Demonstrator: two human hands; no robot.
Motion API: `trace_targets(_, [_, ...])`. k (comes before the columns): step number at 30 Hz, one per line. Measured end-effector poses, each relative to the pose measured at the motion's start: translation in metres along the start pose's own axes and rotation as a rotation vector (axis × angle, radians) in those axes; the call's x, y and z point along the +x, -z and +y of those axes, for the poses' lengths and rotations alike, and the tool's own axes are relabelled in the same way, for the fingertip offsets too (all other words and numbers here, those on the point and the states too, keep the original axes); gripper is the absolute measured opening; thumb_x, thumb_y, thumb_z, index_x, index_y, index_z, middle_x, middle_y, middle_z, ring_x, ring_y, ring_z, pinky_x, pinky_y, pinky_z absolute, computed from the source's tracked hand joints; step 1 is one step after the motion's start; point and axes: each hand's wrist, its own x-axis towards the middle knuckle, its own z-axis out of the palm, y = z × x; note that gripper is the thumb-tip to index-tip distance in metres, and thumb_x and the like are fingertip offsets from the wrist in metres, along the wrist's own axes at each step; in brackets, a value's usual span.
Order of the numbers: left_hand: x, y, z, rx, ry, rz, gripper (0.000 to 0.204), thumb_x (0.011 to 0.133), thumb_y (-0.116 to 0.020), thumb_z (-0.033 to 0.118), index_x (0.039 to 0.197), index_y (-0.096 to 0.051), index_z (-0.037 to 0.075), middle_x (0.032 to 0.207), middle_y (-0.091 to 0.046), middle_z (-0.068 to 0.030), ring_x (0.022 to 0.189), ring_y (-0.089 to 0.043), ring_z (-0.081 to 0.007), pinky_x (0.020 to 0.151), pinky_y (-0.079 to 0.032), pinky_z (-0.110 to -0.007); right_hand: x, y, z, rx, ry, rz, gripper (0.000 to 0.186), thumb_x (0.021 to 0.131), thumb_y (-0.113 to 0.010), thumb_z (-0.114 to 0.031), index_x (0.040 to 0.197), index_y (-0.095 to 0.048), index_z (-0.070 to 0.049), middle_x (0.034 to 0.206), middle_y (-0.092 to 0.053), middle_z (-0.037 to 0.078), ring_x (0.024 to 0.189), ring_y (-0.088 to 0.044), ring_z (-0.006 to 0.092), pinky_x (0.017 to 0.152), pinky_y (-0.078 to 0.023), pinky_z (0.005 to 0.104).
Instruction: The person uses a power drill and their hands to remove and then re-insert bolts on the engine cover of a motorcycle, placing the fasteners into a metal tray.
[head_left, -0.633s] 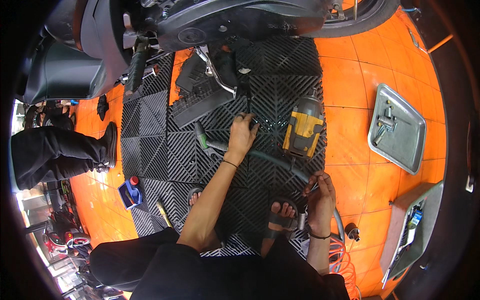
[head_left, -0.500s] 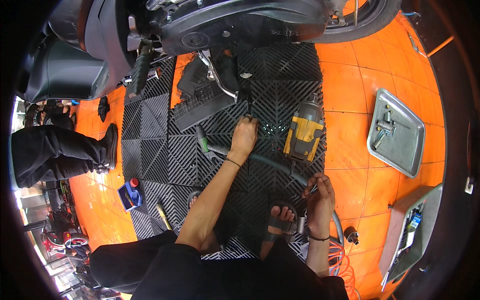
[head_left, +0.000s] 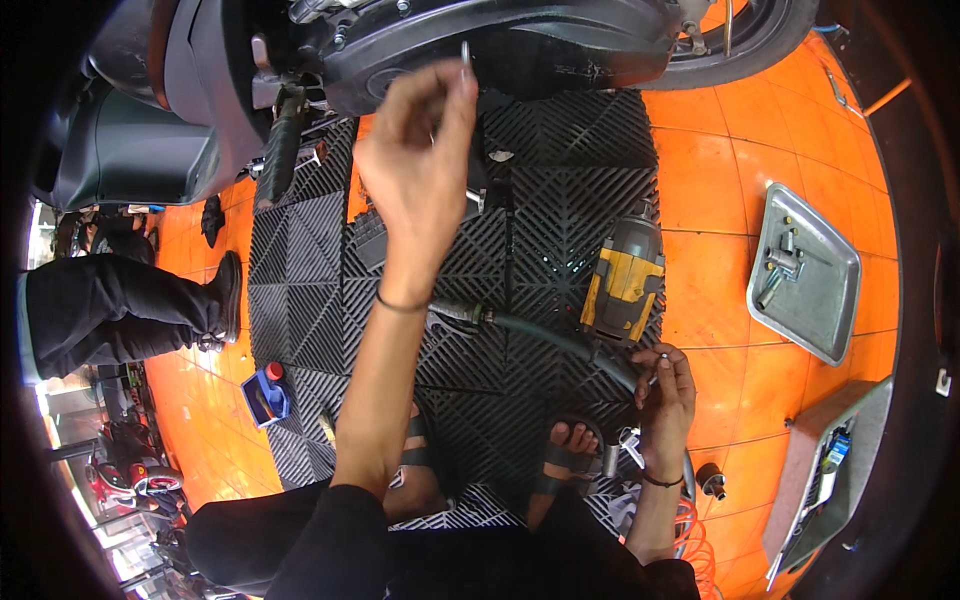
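My left hand point(head_left: 415, 160) is raised just below the underside of a black scooter point(head_left: 560, 55), pinching a slim silver bolt point(head_left: 465, 55) that points upward. Lower right, my right hand point(head_left: 665, 410) has its fingers curled round a small metal piece point(head_left: 662, 359), too small to make out fully, beside a dark hose point(head_left: 545, 332). A yellow and grey impact tool point(head_left: 620, 285) lies on the black grid mat point(head_left: 560, 140) above my right hand. Black plastic parts point(head_left: 368, 240) on the mat are partly hidden by my left hand.
A metal tray point(head_left: 830, 310) holding small fittings and a grey toolbox point(head_left: 800, 450) stand at the right. A blue container point(head_left: 265, 398), another person's leg point(head_left: 120, 300) and parked scooters point(head_left: 130, 470) are at the left. An orange coiled hose point(head_left: 695, 540) lies near my right forearm.
My left hand has lifted from the mat up toward the scooter, now with the silver bolt showing in its fingers. My right hand has shifted slightly right.
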Motion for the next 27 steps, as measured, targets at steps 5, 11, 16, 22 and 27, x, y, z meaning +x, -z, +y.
trace_targets(5, [0.057, -0.02, -0.001, -0.068, -0.009, -0.006, 0.019, 0.096, -0.069, 0.014, 0.102, -0.07, -0.005, 0.089, -0.071, -0.0063, 0.079, -0.065, -0.0106, 0.072, -0.052, -0.023, -0.002, -0.001, 0.003, 0.034, 0.047, 0.025, 0.018, 0.106, -0.052, -0.018, 0.117, -0.057, -0.005, 0.101, -0.069, 0.01, 0.062, -0.049, 0.0066, 0.056, -0.04, 0.0211])
trace_targets(11, [0.07, -0.023, 0.0, -0.056, 0.121, -0.047, 0.011, 0.097, -0.066, 0.006, 0.099, -0.07, -0.004, 0.088, -0.069, -0.0025, 0.073, -0.054, -0.0062, 0.065, -0.041, -0.021, 0.004, -0.002, -0.002, 0.081, 0.038, 0.104, 0.022, 0.106, -0.054, -0.021, 0.118, -0.058, -0.003, 0.095, -0.066, 0.006, 0.065, -0.052, 0.0077, 0.06, -0.044, 0.0227])
trace_targets(16, [0.071, -0.025, 0.001, -0.037, 0.103, -0.019, 0.012, 0.096, -0.065, 0.006, 0.097, -0.07, -0.005, 0.084, -0.067, -0.0018, 0.07, -0.052, -0.006, 0.064, -0.041, -0.021, 0.012, -0.003, -0.011, 0.043, 0.008, 0.036, 0.022, 0.106, -0.054, -0.021, 0.118, -0.059, -0.003, 0.091, -0.064, 0.005, 0.067, -0.051, 0.0073, 0.06, -0.04, 0.0217])
trace_targets(22, [0.076, -0.02, 0.011, 0.068, 0.194, -0.077, 0.013, 0.096, -0.066, 0.007, 0.093, -0.071, -0.005, 0.078, -0.064, -0.001, 0.068, -0.052, -0.0065, 0.062, -0.04, -0.022, 0.037, -0.021, -0.033, 0.171, 0.085, 0.057, 0.021, 0.104, -0.057, -0.022, 0.115, -0.061, -0.004, 0.093, -0.065, 0.004, 0.073, -0.05, 0.0067, 0.066, -0.039, 0.023])
trace_targets(27, [0.068, -0.034, 0.007, -0.047, 0.126, 0.093, 0.012, 0.095, -0.067, 0.007, 0.094, -0.07, -0.005, 0.079, -0.065, -0.002, 0.068, -0.052, -0.0067, 0.06, -0.04, -0.022, 0.058, -0.033, -0.065, 0.314, 0.152, 0.027, 0.028, 0.102, -0.061, -0.025, 0.119, -0.062, -0.002, 0.107, -0.061, 0.002, 0.087, -0.051, 0.0066, 0.078, -0.04, 0.0243])
